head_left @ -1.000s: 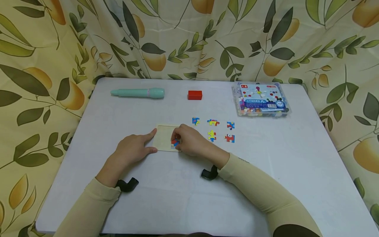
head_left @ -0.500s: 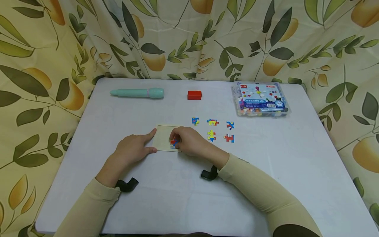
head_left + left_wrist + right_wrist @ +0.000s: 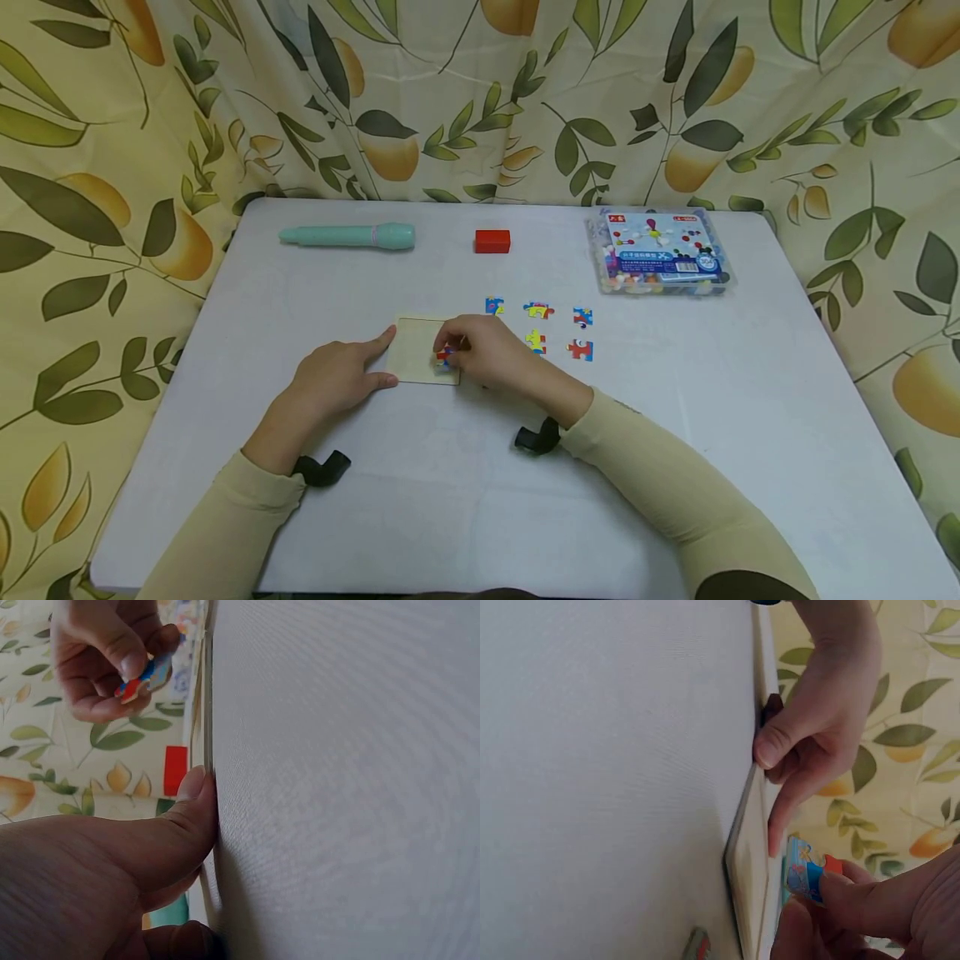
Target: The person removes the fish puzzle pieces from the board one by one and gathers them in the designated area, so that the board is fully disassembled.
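Observation:
My right hand pinches a puzzle piece between thumb and fingers. Red, blue and pale blue areas show on it, and it is held raised and tilted over the right part of a shallow cream puzzle board. My left hand rests at the board's left side, thumb and forefinger spread and touching its edge; its other fingers look tucked in. Several loose pieces lie to the right of the board, among them a red and blue piece and a yellow piece, partly covered by the right hand.
Along the back of the white table lie a mint-green pen-shaped object, a red block and a clear box of colourful parts. A patterned curtain hangs behind. Black wrist mounts sit under the forearms.
The puzzle piece, earlier held low at the board's lower right corner, is now lifted and tilted in my right hand, which has shifted slightly up and right. My left hand stays put.

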Demonstrator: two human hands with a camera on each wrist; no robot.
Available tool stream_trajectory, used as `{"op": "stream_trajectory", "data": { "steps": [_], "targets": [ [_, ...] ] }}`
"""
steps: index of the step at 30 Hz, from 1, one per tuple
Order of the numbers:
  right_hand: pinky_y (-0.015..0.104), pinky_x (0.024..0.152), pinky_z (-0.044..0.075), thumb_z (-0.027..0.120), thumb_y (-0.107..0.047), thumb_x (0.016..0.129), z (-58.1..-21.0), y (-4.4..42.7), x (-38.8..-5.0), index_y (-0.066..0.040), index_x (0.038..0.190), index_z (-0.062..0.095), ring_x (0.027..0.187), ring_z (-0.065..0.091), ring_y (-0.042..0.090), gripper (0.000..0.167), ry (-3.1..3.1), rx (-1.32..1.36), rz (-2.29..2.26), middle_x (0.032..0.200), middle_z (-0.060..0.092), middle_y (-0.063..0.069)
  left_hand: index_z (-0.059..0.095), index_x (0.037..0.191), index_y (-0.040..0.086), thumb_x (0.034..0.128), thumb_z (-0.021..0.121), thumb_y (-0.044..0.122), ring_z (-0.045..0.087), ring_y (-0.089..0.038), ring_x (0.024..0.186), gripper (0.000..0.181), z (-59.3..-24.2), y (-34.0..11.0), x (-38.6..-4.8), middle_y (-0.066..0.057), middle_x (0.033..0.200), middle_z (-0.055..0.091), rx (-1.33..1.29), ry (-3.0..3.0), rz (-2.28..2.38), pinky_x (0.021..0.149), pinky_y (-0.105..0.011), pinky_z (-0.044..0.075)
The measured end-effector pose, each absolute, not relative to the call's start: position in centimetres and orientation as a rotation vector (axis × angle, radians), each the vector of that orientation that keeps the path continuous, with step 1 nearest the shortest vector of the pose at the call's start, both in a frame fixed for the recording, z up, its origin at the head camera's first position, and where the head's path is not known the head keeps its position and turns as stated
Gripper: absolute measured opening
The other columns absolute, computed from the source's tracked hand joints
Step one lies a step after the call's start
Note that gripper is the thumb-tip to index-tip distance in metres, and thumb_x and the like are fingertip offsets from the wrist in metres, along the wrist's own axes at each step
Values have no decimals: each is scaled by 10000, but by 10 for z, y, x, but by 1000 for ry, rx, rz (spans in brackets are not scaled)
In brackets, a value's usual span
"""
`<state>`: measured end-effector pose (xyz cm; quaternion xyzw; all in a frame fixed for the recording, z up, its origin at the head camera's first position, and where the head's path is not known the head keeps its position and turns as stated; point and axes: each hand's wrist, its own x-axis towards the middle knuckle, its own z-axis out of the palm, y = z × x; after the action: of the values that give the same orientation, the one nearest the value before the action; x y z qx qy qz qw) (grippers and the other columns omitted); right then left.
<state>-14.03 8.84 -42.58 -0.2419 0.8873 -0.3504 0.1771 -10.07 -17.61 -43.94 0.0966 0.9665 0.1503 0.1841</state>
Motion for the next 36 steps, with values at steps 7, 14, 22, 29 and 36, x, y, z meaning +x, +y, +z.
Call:
{"op": "stream_trajectory", "data": {
  "steps": [7, 14, 22, 29, 36],
  "targets": [
    [321, 782, 553, 731, -17, 969, -413, 104, -138, -162, 1125, 795, 911, 629, 203, 222, 2483, -617, -1008, 1009, 687, -10, 314, 1694, 356, 1007, 709, 538, 652, -444, 1345, 814, -440, -177, -101, -204, 1520, 637, 274, 2725, 418, 974, -582, 566],
    [327, 733, 549, 721, 7, 953, -405, 128, -137, -148, 1118, 806, 859, 624, 203, 242, 2488, -575, -1001, 1013, 684, 15, 323, 1695, 339, 1006, 710, 539, 643, -461, 1352, 815, -441, -177, -101, -202, 1532, 625, 292, 2731, 433, 969, -591, 568],
    [337, 691, 545, 733, 28, 932, -401, 163, -136, -131, 1098, 816, 751, 632, 190, 244, 2503, -501, -985, 983, 685, 45, 321, 1696, 334, 1010, 710, 526, 629, -465, 1371, 812, -439, -176, -100, -206, 1547, 607, 280, 2724, 433, 976, -588, 570],
    [329, 678, 520, 751, 20, 933, -402, 194, -133, -122, 1077, 827, 766, 598, 211, 217, 2531, -454, -947, 981, 671, 76, 314, 1696, 338, 1008, 714, 523, 625, -452, 1384, 817, -439, -176, -100, -203, 1549, 608, 269, 2727, 429, 1006, -590, 561],
    [312, 687, 546, 764, 13, 928, -405, 221, -128, -133, 1064, 834, 805, 621, 204, 211, 2540, -387, -923, 971, 682, 73, 335, 1690, 336, 1007, 718, 521, 646, -464, 1347, 805, -443, -177, -100, -205, 1529, 625, 285, 2744, 425, 966, -588, 575]
  ]
}}
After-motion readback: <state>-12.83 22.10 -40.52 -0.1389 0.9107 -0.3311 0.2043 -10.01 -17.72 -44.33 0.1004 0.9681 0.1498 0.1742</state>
